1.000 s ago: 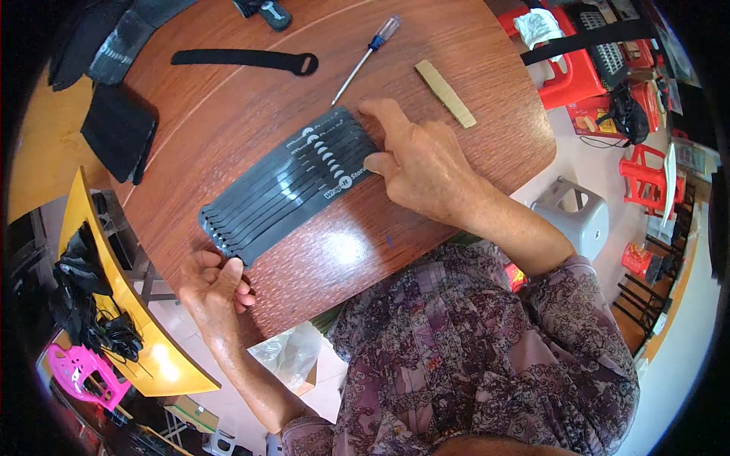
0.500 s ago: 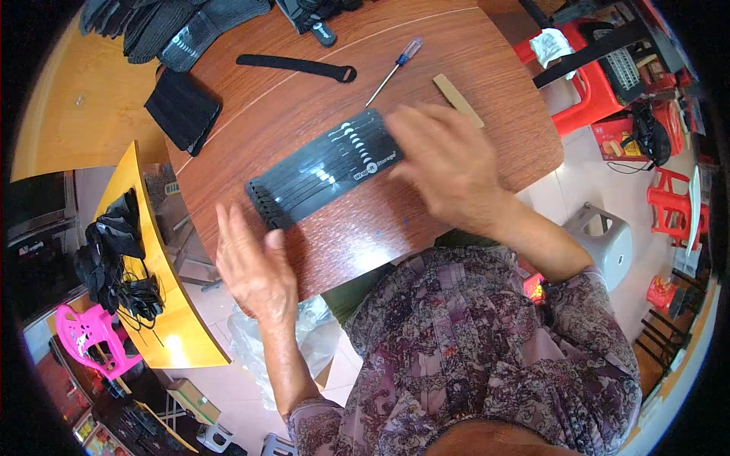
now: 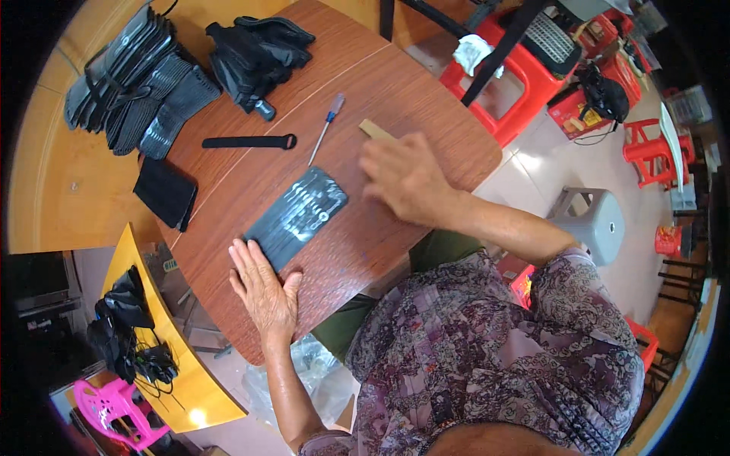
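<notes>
Far out beyond the left hand (image 3: pixel 262 292), at the bench's (image 3: pixel 357 251) upper left, lies a heap of black straps (image 3: pixel 133 80), with a flat black pouch (image 3: pixel 165 192) nearer in. The left hand lies flat on the wood, fingers spread, its fingertips touching the near end of a dark bundle of flat strips (image 3: pixel 296 216) that runs slantwise up and away towards the right hand. That bundle looks light and thin, the strips stacked side by side and likely to fan out or slide over one another if lifted by one end. It probably flexes rather than holds stiff, and its sheen suggests a smooth, somewhat slippery surface. A hold across the middle, thumb under and fingers over the whole width, would seem to keep the strips together best. Above the bundle lie a single black strap with a loop end (image 3: pixel 249 142) and a pile of black gloves (image 3: pixel 258 53). A small screwdriver (image 3: pixel 325 128) lies between the two hands, beyond the bundle. The right hand (image 3: pixel 407 178) hovers just right of the bundle, blurred, fingers loosely curled and holding nothing that can be made out. A tan wooden strip (image 3: pixel 374 130) peeps out at its far side.
</notes>
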The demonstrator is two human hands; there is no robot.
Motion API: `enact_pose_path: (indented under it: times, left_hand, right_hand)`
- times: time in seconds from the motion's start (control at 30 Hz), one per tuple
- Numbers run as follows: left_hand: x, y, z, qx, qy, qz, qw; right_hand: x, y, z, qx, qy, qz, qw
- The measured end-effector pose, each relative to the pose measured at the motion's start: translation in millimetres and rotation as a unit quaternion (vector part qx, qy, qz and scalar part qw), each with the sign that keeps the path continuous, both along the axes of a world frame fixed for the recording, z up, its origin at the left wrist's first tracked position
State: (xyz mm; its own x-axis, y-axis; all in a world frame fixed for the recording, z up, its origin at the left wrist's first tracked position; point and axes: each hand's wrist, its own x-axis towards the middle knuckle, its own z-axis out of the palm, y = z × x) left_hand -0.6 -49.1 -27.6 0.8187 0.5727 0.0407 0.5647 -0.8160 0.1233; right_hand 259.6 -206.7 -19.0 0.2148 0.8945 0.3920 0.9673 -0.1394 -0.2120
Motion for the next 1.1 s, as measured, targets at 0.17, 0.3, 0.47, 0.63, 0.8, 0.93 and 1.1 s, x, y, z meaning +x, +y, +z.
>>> enact_pose_path:
  times: [0.17, 0.3, 0.47, 0.63, 0.8, 0.93, 1.1]
  left_hand:
    - [-5.4, 5.0, -0.3, -0.105, -0.130, 0.047, 0.985]
    - [-9.5, 5.5, -3.8, -0.083, -0.171, 0.089, 0.978]
    - [-13.1, 2.8, -1.2, -0.074, -0.203, 0.120, 0.969]
    - [-14.8, 3.7, -2.0, -0.057, -0.226, 0.100, 0.967]
    - [-19.5, 4.0, -5.6, -0.063, -0.241, 0.108, 0.962]
    - [-18.7, 3.1, -3.9, -0.061, -0.245, 0.106, 0.962]
    - [-19.8, 4.6, -2.3, -0.062, -0.253, 0.104, 0.960]
  right_hand:
    - [38.1, 9.6, -0.9, -0.028, -0.045, -0.207, 0.977]
    - [49.7, 21.7, -6.4, -0.009, 0.007, -0.226, 0.974]
    - [43.3, 18.7, -1.1, 0.007, 0.372, -0.094, 0.924]
    - [2.5, 51.3, -1.7, -0.040, 0.533, -0.067, 0.842]
    - [-9.9, 73.7, 3.8, -0.080, 0.413, -0.090, 0.903]
    - [-14.5, 80.1, 0.6, -0.084, 0.361, -0.123, 0.921]
    - [-16.7, 81.5, 2.0, -0.086, 0.340, -0.138, 0.926]
